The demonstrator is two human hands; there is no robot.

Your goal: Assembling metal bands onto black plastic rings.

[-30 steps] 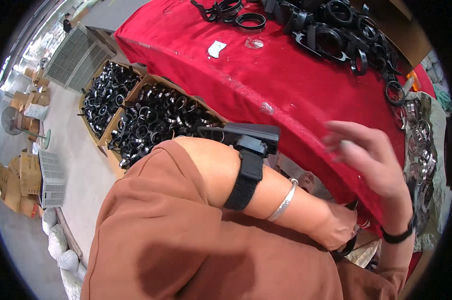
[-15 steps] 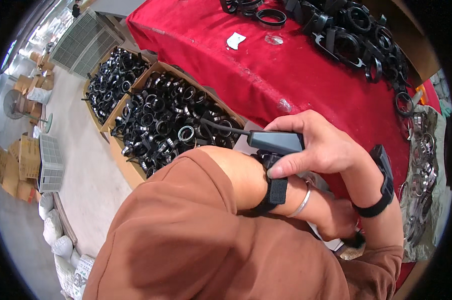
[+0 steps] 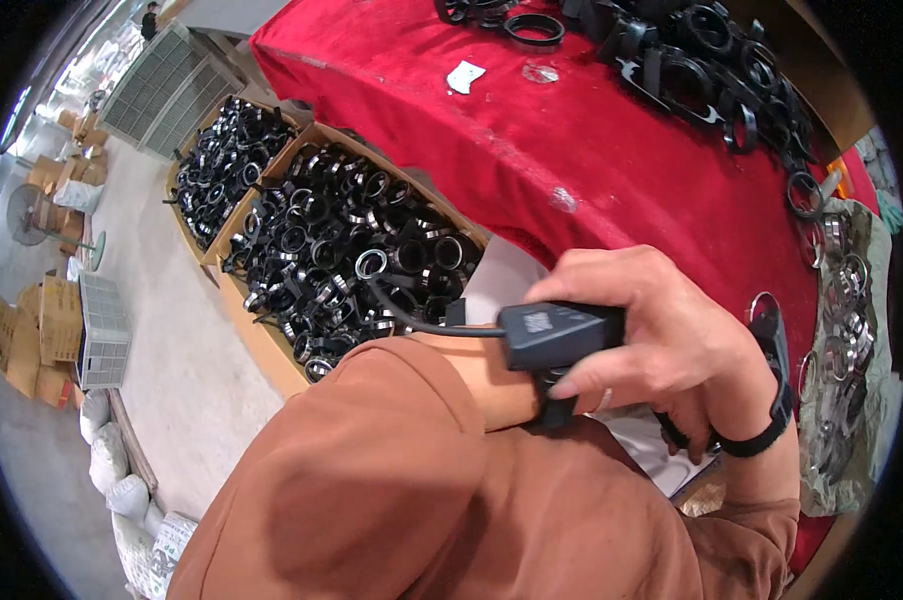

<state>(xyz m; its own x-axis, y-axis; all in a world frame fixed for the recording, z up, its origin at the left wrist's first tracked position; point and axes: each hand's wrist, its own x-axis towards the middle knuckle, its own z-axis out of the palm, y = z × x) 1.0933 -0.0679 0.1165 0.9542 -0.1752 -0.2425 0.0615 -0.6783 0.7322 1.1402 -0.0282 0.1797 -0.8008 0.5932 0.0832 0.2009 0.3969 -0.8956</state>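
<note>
My right hand grips a black box-shaped device between thumb and fingers. From the device's left end a thin black cable curves up over the parts boxes. Beneath it, my left forearm reaches across from the left, with a black strap around the wrist, right under the device. My left hand lies mostly behind the right hand; a few bent fingers show beside something dark, and what they hold, if anything, is hidden. Another black strap with a dark device sits on my right wrist.
Cardboard boxes full of black and silver rings stand at the left. On the red-covered table lie a heap of black ring parts, a white scrap, and metal rings on a grey sheet at the right. Cartons stand farther left.
My right hand and the device have moved slightly down, and the device has turned to show a broader face. The cable bends more. My left hand has shifted and is more covered by the right.
</note>
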